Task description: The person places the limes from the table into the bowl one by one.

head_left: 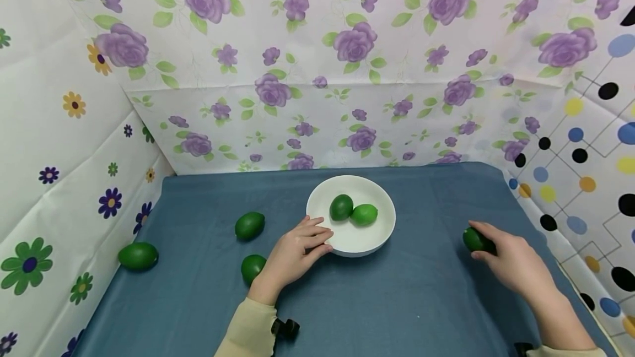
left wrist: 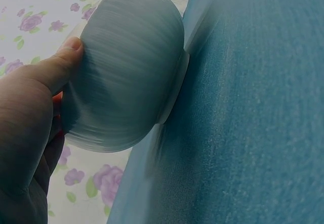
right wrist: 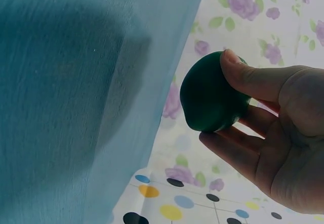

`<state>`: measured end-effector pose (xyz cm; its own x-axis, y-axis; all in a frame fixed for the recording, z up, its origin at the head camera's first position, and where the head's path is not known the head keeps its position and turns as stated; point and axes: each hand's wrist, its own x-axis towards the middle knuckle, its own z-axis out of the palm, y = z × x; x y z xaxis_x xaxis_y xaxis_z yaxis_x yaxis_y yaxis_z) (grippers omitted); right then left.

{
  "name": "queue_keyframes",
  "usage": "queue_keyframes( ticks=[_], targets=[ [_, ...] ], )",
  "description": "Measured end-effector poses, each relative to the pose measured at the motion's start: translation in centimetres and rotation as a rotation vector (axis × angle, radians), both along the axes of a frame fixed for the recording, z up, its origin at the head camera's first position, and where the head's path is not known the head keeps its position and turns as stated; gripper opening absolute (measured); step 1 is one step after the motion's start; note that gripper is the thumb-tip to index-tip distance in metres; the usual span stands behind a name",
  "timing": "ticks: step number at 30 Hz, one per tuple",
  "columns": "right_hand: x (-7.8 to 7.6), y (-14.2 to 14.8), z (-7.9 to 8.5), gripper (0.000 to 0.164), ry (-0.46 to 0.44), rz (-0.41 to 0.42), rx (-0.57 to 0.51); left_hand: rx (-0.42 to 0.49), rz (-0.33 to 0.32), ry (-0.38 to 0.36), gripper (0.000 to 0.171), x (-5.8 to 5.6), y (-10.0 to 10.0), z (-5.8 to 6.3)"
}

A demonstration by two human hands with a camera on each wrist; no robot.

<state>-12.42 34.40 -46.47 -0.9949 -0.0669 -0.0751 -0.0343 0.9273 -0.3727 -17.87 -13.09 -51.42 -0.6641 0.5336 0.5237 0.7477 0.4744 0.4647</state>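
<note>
A white bowl (head_left: 352, 240) stands on the blue cloth, holding a dark green lime (head_left: 341, 207) and a brighter green lime (head_left: 364, 215). My left hand (head_left: 292, 252) grips the bowl's left rim, fingers over the inside edge; in the left wrist view the thumb presses the outer wall of the bowl (left wrist: 126, 72). Off to the right, my right hand (head_left: 516, 260) holds another dark green lime (head_left: 478, 240) between thumb and fingers. The right wrist view shows that lime (right wrist: 212, 92) pinched, apart from the cloth.
Left of the bowl lie a dark green lime (head_left: 249, 226) and a second lime (head_left: 253, 268), partly hidden behind my left hand. Another lime (head_left: 138, 256) rests at the cloth's left edge. Patterned sheets (head_left: 317, 98) rise at the back and both sides of the blue cloth (head_left: 198, 302).
</note>
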Motion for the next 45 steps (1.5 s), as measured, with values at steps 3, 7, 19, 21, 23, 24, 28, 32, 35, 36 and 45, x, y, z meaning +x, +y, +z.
queue_keyframes(
  ticks=[3, 7, 19, 21, 23, 24, 28, 32, 35, 36, 45],
  targets=[
    [0.0, -0.3, 0.0, 0.076, -0.001, 0.002, -0.004, -0.001, 0.003, -0.004, 0.035, 0.1, 0.0, 0.0],
    [-0.1, -0.9, 0.1, 0.077, 0.005, -0.002, -0.005, 0.001, 0.002, -0.006, 0.035, 0.1, 0.0, 0.0],
    [-0.5, -2.9, 0.1, 0.076, 0.056, 0.034, -0.054, 0.005, 0.0, -0.004, 0.035, 0.0, 0.0, 0.0],
    [-0.5, -3.3, 0.2, 0.076, 0.061, 0.035, -0.059, 0.004, -0.001, -0.003, 0.035, 0.0, 0.0, 0.0],
    [-0.6, -3.6, 0.2, 0.077, 0.066, 0.039, -0.065, 0.003, 0.0, -0.003, 0.035, 0.0, 0.0, 0.1],
    [-0.6, -3.8, 0.2, 0.077, 0.068, 0.04, -0.068, 0.003, 0.0, -0.004, 0.035, 0.0, 0.0, 0.1],
    [-0.8, -4.2, 0.2, 0.077, 0.075, 0.039, -0.076, 0.003, 0.0, -0.003, 0.035, 0.0, 0.0, 0.1],
    [-1.1, -4.5, 0.4, 0.078, 0.081, 0.039, -0.078, -0.002, 0.002, -0.015, 0.035, 0.0, 0.0, 0.1],
    [-1.3, -4.9, 0.6, 0.079, 0.099, 0.043, -0.084, -0.002, 0.006, -0.019, 0.034, 0.0, -0.1, 0.1],
    [-1.4, -5.1, 0.7, 0.078, 0.106, 0.044, -0.087, -0.002, 0.006, -0.018, 0.034, 0.0, -0.1, 0.1],
    [-1.7, -6.2, 0.9, 0.077, 0.125, 0.057, -0.109, 0.004, 0.003, 0.001, 0.035, 0.0, 0.0, 0.1]
  ],
)
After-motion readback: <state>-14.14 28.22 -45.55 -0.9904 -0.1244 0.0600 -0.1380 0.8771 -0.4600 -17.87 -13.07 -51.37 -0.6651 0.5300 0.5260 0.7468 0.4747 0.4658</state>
